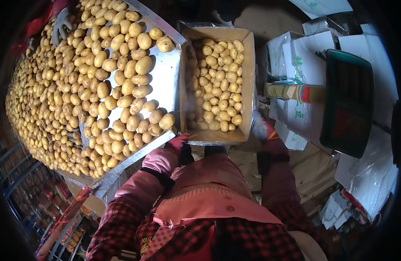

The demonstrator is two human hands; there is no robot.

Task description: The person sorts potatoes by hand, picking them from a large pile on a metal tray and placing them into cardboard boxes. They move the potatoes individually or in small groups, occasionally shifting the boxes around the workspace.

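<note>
Warm, fairly bright light falls from above on the potatoes [109, 82] and white boxes [305, 61]. Fisheye distortion bends the edges, ringed by a black vignette. Lower corners lie dim and soft.

Metal sorting table [165, 78], white cartons [309, 65], dim floor [313, 169]

A potato packing shed: a long metal sorting table [165, 78] heaped with potatoes [91, 82], a cardboard box [248, 74] filled at its end (plastic-lined, by the look of it), stacks of flat white cartons [305, 61] and a tape roll [292, 92] alongside.
</note>
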